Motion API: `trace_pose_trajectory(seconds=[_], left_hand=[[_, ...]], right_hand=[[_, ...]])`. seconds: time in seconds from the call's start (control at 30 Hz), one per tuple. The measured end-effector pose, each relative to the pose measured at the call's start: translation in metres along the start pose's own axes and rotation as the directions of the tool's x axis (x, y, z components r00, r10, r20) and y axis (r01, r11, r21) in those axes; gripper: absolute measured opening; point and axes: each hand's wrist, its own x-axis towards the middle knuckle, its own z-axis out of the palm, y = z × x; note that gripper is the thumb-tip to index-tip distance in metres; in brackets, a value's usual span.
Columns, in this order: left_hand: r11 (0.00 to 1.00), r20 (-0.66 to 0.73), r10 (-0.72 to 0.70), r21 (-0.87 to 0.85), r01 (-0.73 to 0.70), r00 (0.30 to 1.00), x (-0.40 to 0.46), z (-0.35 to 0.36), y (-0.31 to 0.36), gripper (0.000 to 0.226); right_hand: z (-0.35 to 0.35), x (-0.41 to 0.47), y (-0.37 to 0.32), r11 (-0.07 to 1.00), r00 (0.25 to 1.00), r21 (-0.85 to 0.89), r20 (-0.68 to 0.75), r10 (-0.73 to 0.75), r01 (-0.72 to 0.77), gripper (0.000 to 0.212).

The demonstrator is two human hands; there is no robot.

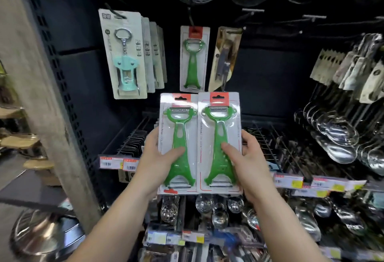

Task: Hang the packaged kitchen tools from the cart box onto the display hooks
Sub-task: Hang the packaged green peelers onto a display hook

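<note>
Both hands grip carded packs side by side below the display: left hand (158, 157) holds one green plastic peeler pack (178, 143), right hand (247, 157) the other (219, 143). Lifted together, the small hang holes could miss the thin black hook (190, 17), or bump the hung green peeler pack (194, 59).

steel ladles (336, 135) right | price tags (116, 163) — shelf edge | pot lid (41, 236) — lower left

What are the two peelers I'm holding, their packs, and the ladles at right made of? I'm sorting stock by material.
Peelers: glossy green bodies, likely moulded plastic; the grey toothed blade strips look like metal. Packs: white printed card, probably under a clear plastic blister, judging by the glare. Ladles: mirror-bright bowls with sharp reflections, probably polished steel.
</note>
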Motion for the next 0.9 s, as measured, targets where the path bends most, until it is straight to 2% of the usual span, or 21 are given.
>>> trace_pose_trajectory(seconds=[0.3, 0.5, 0.67, 0.77, 0.9], left_hand=[[0.993, -0.105, 0.119, -0.009, -0.121, 0.987, 0.030, 0.011, 0.024, 0.069], [0.980, -0.174, 0.197, -0.001, -0.200, 0.965, 0.036, 0.013, 0.029, 0.063], [0.972, -0.227, 0.226, -0.005, -0.234, 0.947, 0.037, -0.003, 0.034, 0.064], [0.967, -0.262, 0.243, -0.008, -0.254, 0.934, 0.044, -0.014, 0.042, 0.062], [0.963, -0.237, 0.263, -0.002, -0.271, 0.935, 0.056, -0.024, 0.057, 0.060]], right_hand=[[0.001, 0.051, -0.021, 0.993, 0.989, -0.011, 0.091, -0.115, 0.116, 0.048], [0.007, 0.075, -0.029, 0.986, 0.973, 0.047, 0.159, -0.167, 0.162, 0.052], [0.024, 0.086, -0.032, 0.978, 0.954, 0.049, 0.215, -0.209, 0.203, 0.047], [0.034, 0.092, -0.036, 0.970, 0.946, 0.044, 0.217, -0.242, 0.238, 0.049], [0.046, 0.097, -0.046, 0.956, 0.939, 0.064, 0.184, -0.292, 0.285, 0.051]])
